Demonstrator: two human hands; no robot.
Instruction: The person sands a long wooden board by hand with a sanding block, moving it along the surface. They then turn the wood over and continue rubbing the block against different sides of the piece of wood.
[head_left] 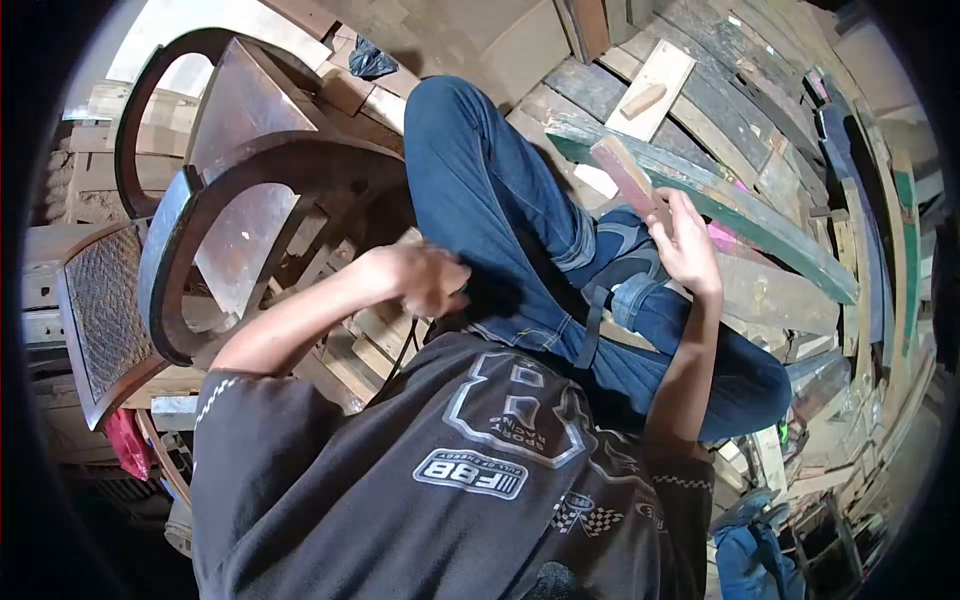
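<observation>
A short reddish-brown wooden piece (622, 172) with a pale edge is gripped at its lower end by my right hand (686, 243), above my crossed leg. My left hand (425, 280) hovers near my thigh, its fingers curled and blurred by motion. A small dark thing shows at its fingertips, too unclear to name. Thin dark cords hang just below that hand. Beyond the wooden piece lies a long green-edged plank (760, 228).
A curved wooden chair frame (165, 270) stands at the left, with a woven panel (108, 300) beside it. Boards cover the floor at the upper right, one pale board (655, 85) bearing a small wooden piece. A black plastic bag (372, 60) lies at the top.
</observation>
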